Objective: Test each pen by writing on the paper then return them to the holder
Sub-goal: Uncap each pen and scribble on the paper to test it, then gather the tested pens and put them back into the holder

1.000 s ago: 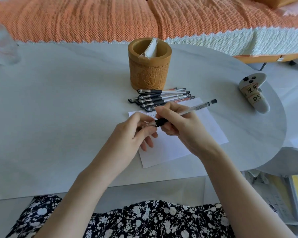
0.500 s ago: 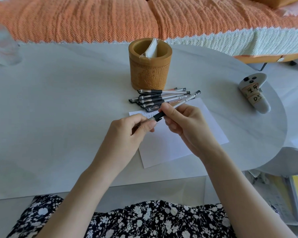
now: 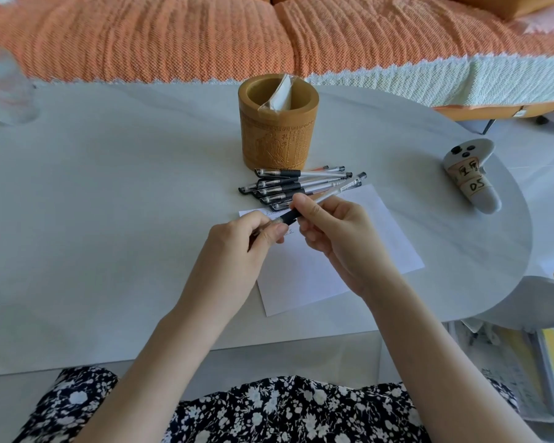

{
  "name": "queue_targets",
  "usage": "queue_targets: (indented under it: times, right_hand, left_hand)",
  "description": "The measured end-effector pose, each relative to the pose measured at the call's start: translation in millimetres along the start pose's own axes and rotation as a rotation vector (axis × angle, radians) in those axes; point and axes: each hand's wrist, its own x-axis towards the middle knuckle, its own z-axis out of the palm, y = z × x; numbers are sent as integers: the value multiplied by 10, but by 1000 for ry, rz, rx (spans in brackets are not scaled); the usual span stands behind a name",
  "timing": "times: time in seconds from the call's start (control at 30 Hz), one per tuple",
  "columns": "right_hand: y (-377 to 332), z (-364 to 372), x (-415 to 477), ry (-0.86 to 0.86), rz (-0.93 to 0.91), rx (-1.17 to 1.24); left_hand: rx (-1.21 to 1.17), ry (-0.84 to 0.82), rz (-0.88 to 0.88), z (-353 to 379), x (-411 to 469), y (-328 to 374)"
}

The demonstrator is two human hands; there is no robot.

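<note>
My right hand [image 3: 336,238] pinches a clear plastic gel pen with a black rubber grip [image 3: 320,199] by its barrel, fingers closed on it, above the far edge of a white rectangular sheet of paper [image 3: 387,247]. My left hand [image 3: 237,247] has its fingers [image 3: 277,230] closed around the pen's tip end; the tip itself is hidden. The paper lies flat near the desk's right end. Just behind it lies a loose heap of similar clear pens with black caps [image 3: 288,187]. Behind them stands a carved cylindrical bamboo pen holder [image 3: 277,139] with a white packet inside. The smooth pale grey desk [image 3: 109,203] has a rounded right end carrying a grey handheld controller [image 3: 470,174]. An orange ribbed fabric sofa [image 3: 173,36] lies beyond.
</note>
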Motion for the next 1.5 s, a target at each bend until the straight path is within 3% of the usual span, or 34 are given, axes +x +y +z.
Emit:
queue_targets:
  times: [0.17,0.37,0.47,0.6,0.7,0.77,0.93,1.5]
  right_hand:
    - [-29,-33,124,93,116,11]
    - [-120,-117,234,75,219,-50]
    - [-150,-170,262,119,143,-331]
    - [-176,-278,332,204,-227,-929]
    - [-210,-341,413,-60,-358,-1317]
    - [-218,-355,508,-191,-353,-1431]
    - [-299,-383,739,-338,-277,-1540]
    - [-283,-353,930,-401,-328,-1550]
  left_hand:
    - [85,21,-64,52,-6,-64]
    - [314,56,80,88,-88,-113]
    - [353,-19,121,90,-98,-112]
    - [369,-117,156,113,-120,-131]
    - [387,-144,169,129,-141,-134]
    - [384,-141,179,129,-144,-130]
    - [383,-152,180,124,-132,-130]
    - [374,-133,191,120,-140,-137]
